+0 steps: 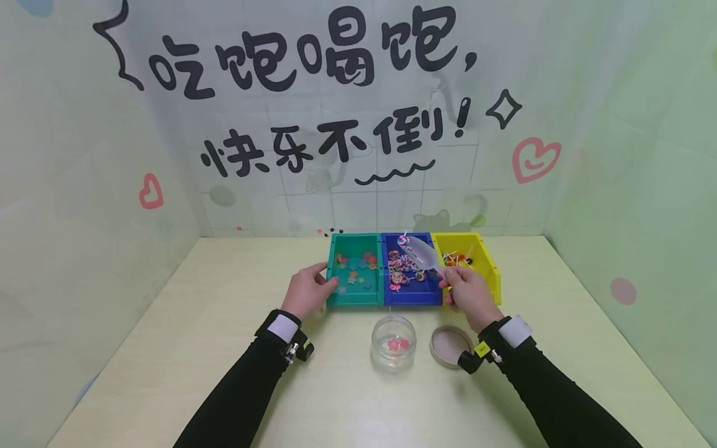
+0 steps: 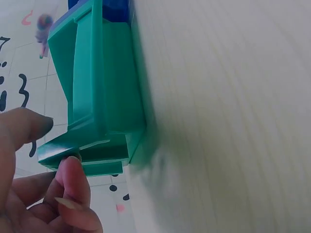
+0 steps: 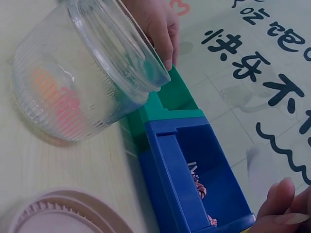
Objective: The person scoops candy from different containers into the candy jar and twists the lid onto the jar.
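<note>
My right hand (image 1: 469,294) grips the handle of a clear plastic scoop (image 1: 422,254), raised over the blue bin (image 1: 414,300). A small swirled lollipop charm (image 1: 403,239) sits at the scoop's tip. More lollipop charms (image 1: 399,274) lie in the blue bin. My left hand (image 1: 310,290) holds the left rim of the green bin (image 1: 355,301), fingertips curled under the rim's edge in the left wrist view. Translucent star-shaped pieces (image 1: 353,277) lie in that bin. In front, an uncovered clear jar (image 1: 393,358) contains a few pink and orange pieces (image 1: 396,344).
A yellow bin (image 1: 495,283) with small stick-like charms (image 1: 456,258) adjoins the blue bin on the right. A round lid (image 1: 448,346) lies right of the jar, below my right wrist. A printed curtain (image 1: 358,205) stands behind the table (image 1: 246,280).
</note>
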`<state>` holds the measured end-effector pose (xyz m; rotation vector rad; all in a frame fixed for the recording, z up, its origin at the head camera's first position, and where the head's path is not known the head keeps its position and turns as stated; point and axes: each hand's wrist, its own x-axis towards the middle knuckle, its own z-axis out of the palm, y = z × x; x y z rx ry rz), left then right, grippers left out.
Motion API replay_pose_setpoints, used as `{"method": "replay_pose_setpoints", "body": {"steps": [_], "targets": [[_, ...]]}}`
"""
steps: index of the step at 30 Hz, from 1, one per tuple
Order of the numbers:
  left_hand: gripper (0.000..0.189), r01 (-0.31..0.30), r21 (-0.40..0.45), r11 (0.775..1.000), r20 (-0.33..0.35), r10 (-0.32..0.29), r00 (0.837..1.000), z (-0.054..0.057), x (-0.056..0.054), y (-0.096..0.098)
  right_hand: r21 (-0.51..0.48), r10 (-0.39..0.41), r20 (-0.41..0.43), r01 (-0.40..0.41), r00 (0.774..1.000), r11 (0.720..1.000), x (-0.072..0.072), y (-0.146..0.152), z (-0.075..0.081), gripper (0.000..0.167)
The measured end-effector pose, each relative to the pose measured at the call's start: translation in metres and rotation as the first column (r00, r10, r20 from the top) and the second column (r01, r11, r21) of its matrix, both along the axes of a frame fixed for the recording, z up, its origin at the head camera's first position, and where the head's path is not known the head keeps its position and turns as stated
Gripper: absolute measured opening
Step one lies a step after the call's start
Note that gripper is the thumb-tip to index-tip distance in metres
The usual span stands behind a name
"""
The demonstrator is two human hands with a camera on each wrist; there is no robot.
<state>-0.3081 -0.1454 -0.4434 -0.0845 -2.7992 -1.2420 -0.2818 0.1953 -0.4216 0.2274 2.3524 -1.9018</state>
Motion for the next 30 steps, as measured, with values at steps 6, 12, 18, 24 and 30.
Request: {"method": "replay_pose_setpoints", "body": {"steps": [6,12,18,24,30], "targets": [[0.059,-0.033,-0.011,0.999,-0.018,0.032,0.999,0.004,0.004,-0.004,-0.01,0.002,-0.037,-0.002,0.999,1.0,0.005,0.008,0.003,0.045],[0.059,-0.057,0.021,0.998,-0.061,0.058,0.996,0.009,0.012,-0.009,-0.006,-0.026,-0.057,0.025,0.998,1.0,0.009,0.017,0.012,0.045],[0.063,-0.046,0.129,0.991,-0.101,0.06,0.993,0.014,0.026,-0.008,-0.036,-0.02,-0.096,0.017,0.995,0.999,0.014,0.029,0.024,0.045],[0.064,0.054,0.235,0.971,-0.14,-0.021,0.99,0.018,0.042,-0.002,-0.024,-0.016,-0.111,0.013,0.994,1.0,0.019,0.037,0.032,0.042],[0.066,0.144,0.265,0.953,-0.104,-0.12,0.987,0.016,0.055,0.007,-0.036,-0.007,-0.132,0.002,0.991,0.999,0.028,0.043,0.041,0.042]]}}
